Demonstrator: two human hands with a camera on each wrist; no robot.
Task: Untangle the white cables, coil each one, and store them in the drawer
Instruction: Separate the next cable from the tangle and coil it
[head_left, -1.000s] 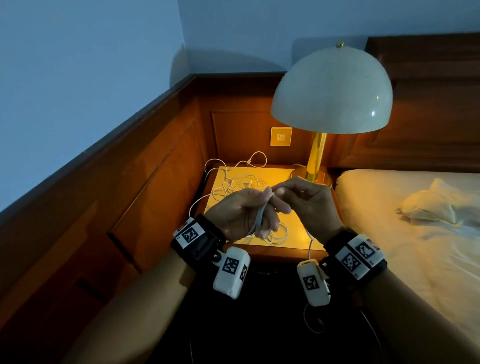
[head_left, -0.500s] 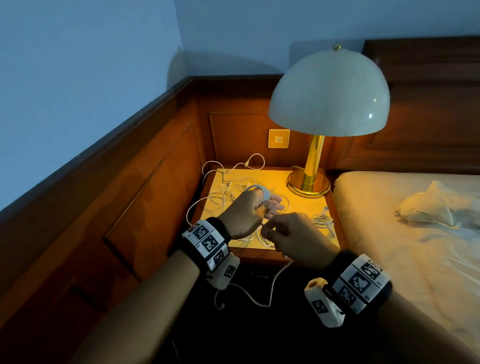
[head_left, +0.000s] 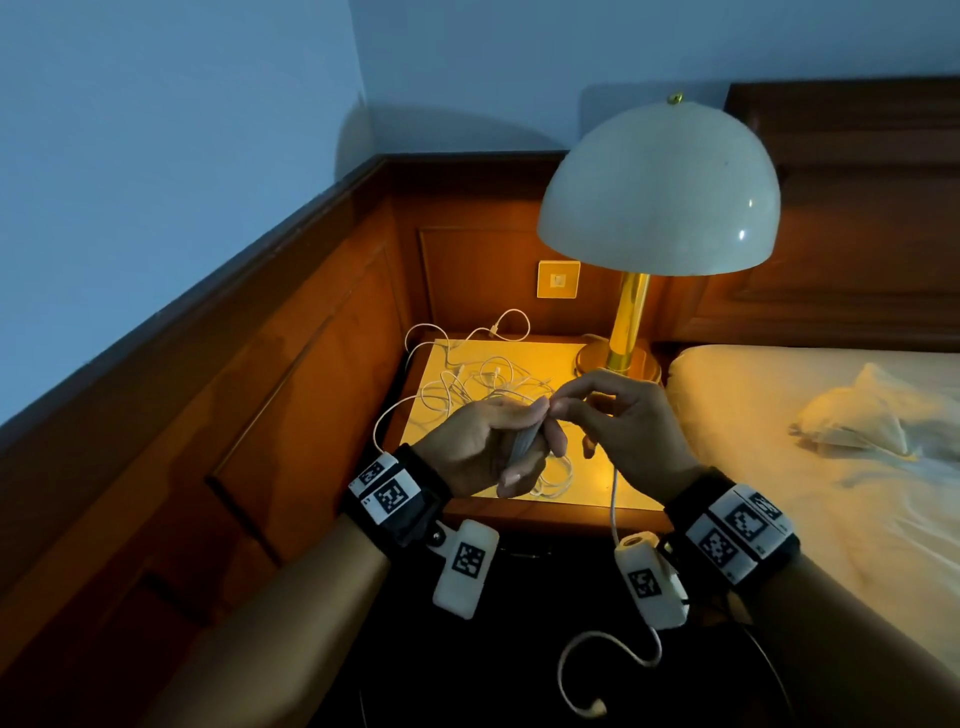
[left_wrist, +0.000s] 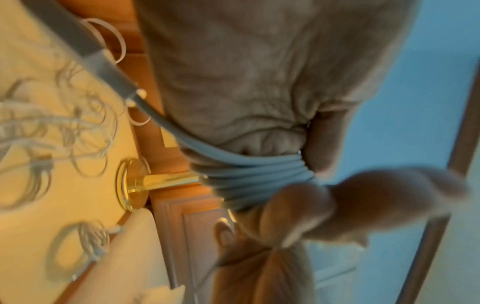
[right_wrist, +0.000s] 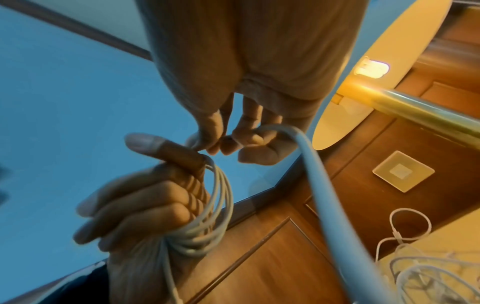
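My left hand (head_left: 485, 441) grips the coil (right_wrist: 207, 216) — right hand (head_left: 623, 421) pinching the cable (right_wrist: 322, 174), I'd lay loops snug, even

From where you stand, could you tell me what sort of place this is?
Most likely a hotel bedroom: a bed with pale sheets, a wooden nightstand beside it, and a domed brass lamp against wood wall panelling.

nightstand (head_left: 597, 488) with tangled cables (head_left: 483, 387), lamp (head_left: 631, 322)
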